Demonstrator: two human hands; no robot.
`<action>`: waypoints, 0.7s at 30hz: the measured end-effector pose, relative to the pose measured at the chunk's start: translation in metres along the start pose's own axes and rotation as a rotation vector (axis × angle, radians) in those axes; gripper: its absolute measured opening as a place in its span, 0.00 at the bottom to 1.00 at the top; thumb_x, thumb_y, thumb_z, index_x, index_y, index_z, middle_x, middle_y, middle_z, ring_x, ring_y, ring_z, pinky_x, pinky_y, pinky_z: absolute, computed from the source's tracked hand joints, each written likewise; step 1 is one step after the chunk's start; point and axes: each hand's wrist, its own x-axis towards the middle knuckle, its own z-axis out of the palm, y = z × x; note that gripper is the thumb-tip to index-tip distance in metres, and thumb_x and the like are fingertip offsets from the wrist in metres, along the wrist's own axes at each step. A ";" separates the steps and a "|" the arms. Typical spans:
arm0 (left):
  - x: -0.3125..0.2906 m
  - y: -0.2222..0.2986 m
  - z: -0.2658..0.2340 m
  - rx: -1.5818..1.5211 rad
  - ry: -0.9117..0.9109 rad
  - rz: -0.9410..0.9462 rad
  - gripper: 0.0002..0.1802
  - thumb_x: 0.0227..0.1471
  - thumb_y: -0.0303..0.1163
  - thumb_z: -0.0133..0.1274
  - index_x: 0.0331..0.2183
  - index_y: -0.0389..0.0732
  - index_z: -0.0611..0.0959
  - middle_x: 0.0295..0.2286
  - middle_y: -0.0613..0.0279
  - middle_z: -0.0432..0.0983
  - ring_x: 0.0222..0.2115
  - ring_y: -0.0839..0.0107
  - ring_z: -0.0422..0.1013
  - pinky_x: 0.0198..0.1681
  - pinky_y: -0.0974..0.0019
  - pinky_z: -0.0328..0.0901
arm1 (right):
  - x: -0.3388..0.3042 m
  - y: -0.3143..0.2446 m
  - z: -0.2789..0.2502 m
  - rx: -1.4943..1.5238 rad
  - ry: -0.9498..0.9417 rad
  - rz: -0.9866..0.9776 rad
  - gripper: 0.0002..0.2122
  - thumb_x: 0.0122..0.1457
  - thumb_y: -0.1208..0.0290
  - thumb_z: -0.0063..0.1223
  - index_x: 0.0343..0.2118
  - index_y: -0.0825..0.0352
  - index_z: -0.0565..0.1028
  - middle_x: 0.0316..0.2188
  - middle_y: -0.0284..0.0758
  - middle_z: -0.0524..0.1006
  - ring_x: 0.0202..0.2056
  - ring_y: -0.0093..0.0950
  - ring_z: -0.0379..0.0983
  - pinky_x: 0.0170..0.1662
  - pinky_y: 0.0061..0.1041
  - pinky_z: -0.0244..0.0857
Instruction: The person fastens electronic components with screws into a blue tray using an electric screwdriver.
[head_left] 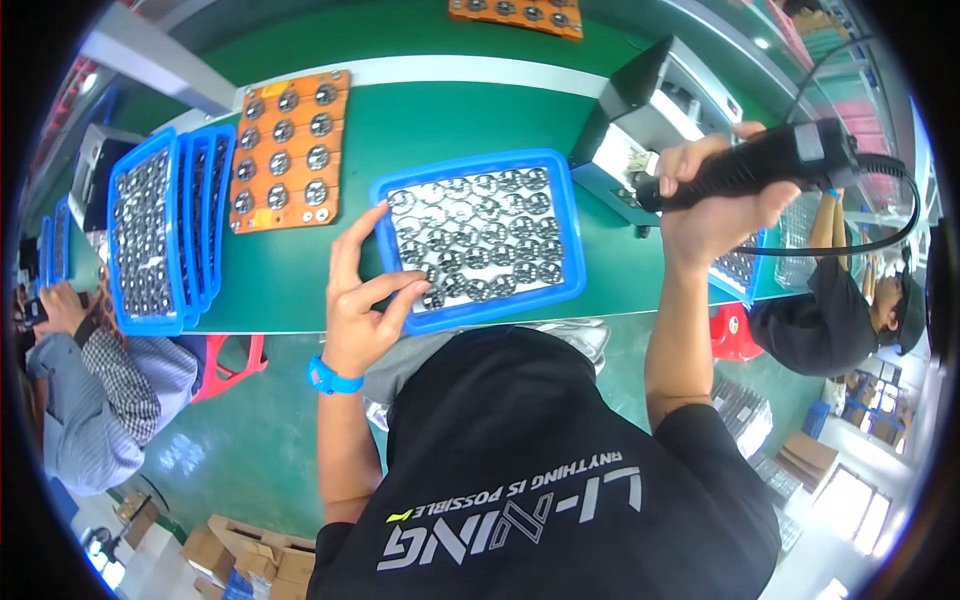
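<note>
A blue tray (574,235) with a white lining lies on the green bench in front of me, holding rows of round, shiny metallic parts (495,232). My left hand (365,300) is at its left side, one finger stretched along the rim. Its thumb and another finger come together on a round part (432,299) in the tray's near left corner. Raised to the right of the tray, my right hand (705,215) is wrapped round a black corded electric screwdriver (770,162), held nearly level. The cord loops from its right end.
An orange fixture board (290,150) carrying round parts lies left of the tray. Further left, several filled blue trays (175,315) lean together. A white and black box-shaped machine (640,130) stands behind the screwdriver. Co-workers sit at left (95,400) and right (820,320).
</note>
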 end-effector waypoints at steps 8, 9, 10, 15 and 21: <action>0.001 0.000 -0.006 -0.004 0.015 0.015 0.07 0.36 0.27 0.68 0.25 0.41 0.89 0.55 0.50 0.68 0.53 0.51 0.65 0.55 0.56 0.62 | -0.089 0.029 0.101 0.446 -0.266 0.052 0.50 0.45 0.18 0.28 0.61 0.57 0.52 0.17 0.38 0.68 0.14 0.31 0.63 0.22 0.31 0.63; 0.002 0.000 -0.006 -0.012 0.024 0.023 0.07 0.36 0.28 0.67 0.25 0.41 0.88 0.55 0.52 0.68 0.53 0.51 0.65 0.54 0.56 0.63 | -0.091 0.037 0.104 0.371 -0.360 -0.011 0.50 0.44 0.17 0.28 0.61 0.57 0.53 0.18 0.38 0.69 0.14 0.31 0.63 0.21 0.32 0.63; 0.001 -0.001 -0.007 -0.010 0.033 0.013 0.07 0.36 0.28 0.67 0.25 0.41 0.88 0.55 0.52 0.68 0.53 0.51 0.65 0.54 0.56 0.63 | -0.097 0.041 0.109 0.324 -0.350 0.022 0.48 0.45 0.18 0.30 0.58 0.57 0.55 0.18 0.38 0.69 0.14 0.31 0.64 0.21 0.31 0.63; -0.004 -0.004 -0.009 -0.047 0.014 -0.018 0.07 0.36 0.27 0.66 0.25 0.42 0.89 0.56 0.50 0.67 0.54 0.51 0.64 0.57 0.55 0.60 | -0.102 0.052 0.126 0.333 -0.328 0.017 0.44 0.47 0.20 0.32 0.52 0.59 0.57 0.16 0.38 0.69 0.14 0.30 0.64 0.21 0.30 0.65; -0.006 -0.006 -0.010 -0.063 0.030 -0.010 0.08 0.35 0.27 0.66 0.26 0.42 0.89 0.55 0.50 0.68 0.54 0.51 0.65 0.55 0.54 0.62 | -0.109 0.061 0.128 0.309 -0.375 0.037 0.43 0.48 0.21 0.32 0.51 0.60 0.57 0.17 0.38 0.69 0.15 0.30 0.66 0.22 0.30 0.65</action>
